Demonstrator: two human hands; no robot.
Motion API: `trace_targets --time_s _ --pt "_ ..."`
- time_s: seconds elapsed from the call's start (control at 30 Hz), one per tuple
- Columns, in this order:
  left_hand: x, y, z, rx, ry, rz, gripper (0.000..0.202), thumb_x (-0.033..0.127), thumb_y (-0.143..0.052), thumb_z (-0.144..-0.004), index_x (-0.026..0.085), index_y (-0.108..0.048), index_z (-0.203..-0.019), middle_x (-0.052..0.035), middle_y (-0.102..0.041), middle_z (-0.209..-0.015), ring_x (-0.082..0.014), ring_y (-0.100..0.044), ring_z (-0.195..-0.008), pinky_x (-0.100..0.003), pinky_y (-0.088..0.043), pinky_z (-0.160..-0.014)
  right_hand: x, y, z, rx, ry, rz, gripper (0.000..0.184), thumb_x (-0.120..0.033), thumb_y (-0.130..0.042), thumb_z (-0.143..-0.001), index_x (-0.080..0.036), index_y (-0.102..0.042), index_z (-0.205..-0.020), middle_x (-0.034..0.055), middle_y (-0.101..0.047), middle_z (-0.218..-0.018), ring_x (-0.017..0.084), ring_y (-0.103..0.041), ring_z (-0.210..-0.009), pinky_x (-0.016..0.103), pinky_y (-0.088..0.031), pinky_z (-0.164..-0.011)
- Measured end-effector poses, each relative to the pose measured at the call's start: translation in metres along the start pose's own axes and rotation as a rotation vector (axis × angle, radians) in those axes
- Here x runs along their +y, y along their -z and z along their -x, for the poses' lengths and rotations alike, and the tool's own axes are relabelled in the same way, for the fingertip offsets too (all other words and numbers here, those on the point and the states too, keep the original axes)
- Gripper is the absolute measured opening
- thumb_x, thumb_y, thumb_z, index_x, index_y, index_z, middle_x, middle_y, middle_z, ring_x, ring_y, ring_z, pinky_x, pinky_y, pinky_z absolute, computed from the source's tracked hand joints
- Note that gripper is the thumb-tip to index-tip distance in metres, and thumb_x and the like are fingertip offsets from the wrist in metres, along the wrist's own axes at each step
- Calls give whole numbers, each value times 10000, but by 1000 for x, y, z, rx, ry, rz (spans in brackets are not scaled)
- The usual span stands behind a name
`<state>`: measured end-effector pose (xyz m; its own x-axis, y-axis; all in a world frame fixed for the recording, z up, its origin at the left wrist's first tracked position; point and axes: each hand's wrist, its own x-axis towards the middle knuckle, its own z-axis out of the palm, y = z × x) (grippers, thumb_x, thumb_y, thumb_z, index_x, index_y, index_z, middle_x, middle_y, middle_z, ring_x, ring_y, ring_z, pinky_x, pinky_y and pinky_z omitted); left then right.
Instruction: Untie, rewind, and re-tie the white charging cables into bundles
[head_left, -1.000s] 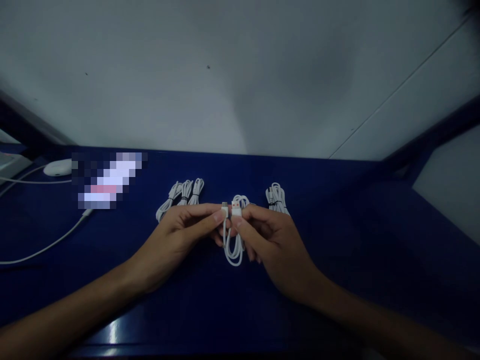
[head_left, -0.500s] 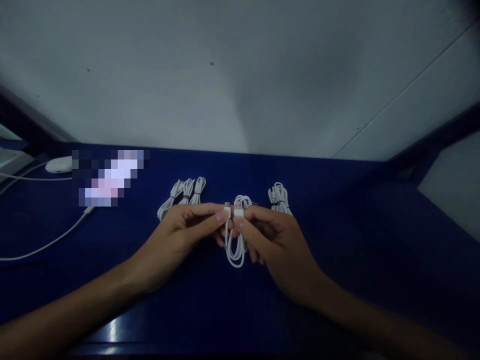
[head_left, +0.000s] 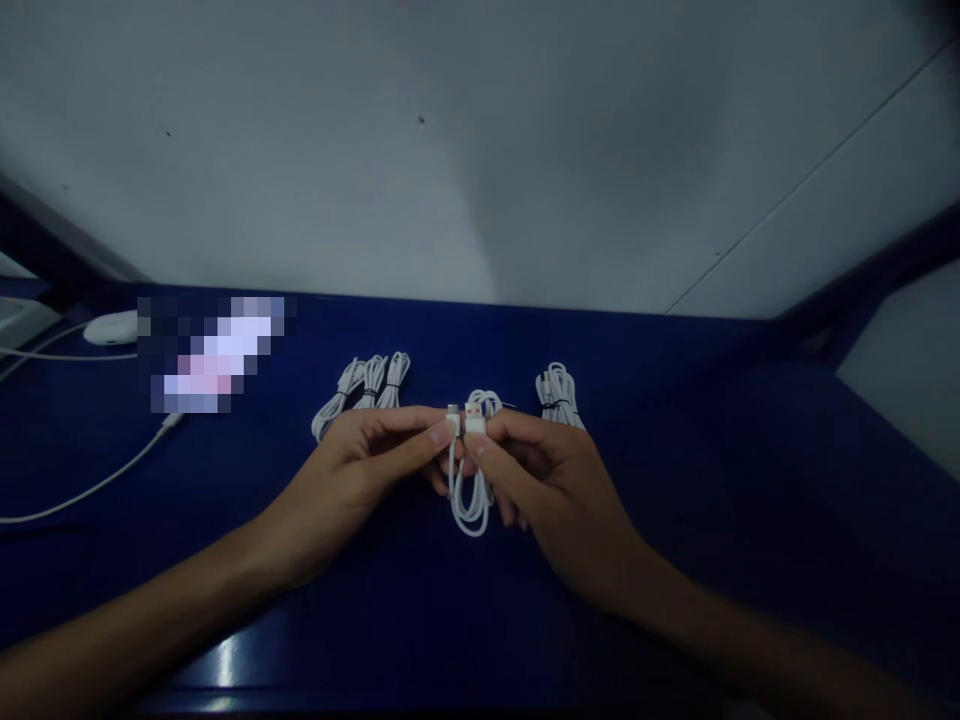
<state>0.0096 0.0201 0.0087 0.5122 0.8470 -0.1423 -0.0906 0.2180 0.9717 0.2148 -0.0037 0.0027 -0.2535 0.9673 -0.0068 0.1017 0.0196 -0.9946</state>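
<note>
Between my hands is a coiled white USB cable (head_left: 469, 515), held up over the blue table. My left hand (head_left: 367, 470) pinches the smaller plug of the cable between thumb and forefinger. The larger USB plug, with orange inside its metal end, is pinched by my right hand (head_left: 551, 475). Both plugs point away from me, side by side and slightly apart. The coil's loops hang below them, partly hidden by my fingers. Beyond my left hand lie several bundled white cables (head_left: 373, 380); another tied cable bundle (head_left: 559, 393) lies behind my right hand.
The dark blue table (head_left: 480, 620) meets a pale wall panel (head_left: 337, 180) at the back. To the left lie a blurred-out bright object (head_left: 225, 350) with a white cord (head_left: 112, 490) running from it, and a white rounded device (head_left: 111, 328).
Both hands keep the same pinch on the cable's plugs. The whole view has shifted slightly; little else differs.
</note>
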Motion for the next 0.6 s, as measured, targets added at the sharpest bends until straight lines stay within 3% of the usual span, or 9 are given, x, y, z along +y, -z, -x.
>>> trace_targets --time_s 0.6 --pt "0 0 1 5 1 22 269 329 -691 -1106 164 -885 -1024 -60 -753 -885 -165 -674 -849 -272 -556 -823 -1 0 2 -6 0 -19 326 -308 -655 -1095 -210 -710 -789 -62 -546 -602 89 -487 -541 223 -414 -520"
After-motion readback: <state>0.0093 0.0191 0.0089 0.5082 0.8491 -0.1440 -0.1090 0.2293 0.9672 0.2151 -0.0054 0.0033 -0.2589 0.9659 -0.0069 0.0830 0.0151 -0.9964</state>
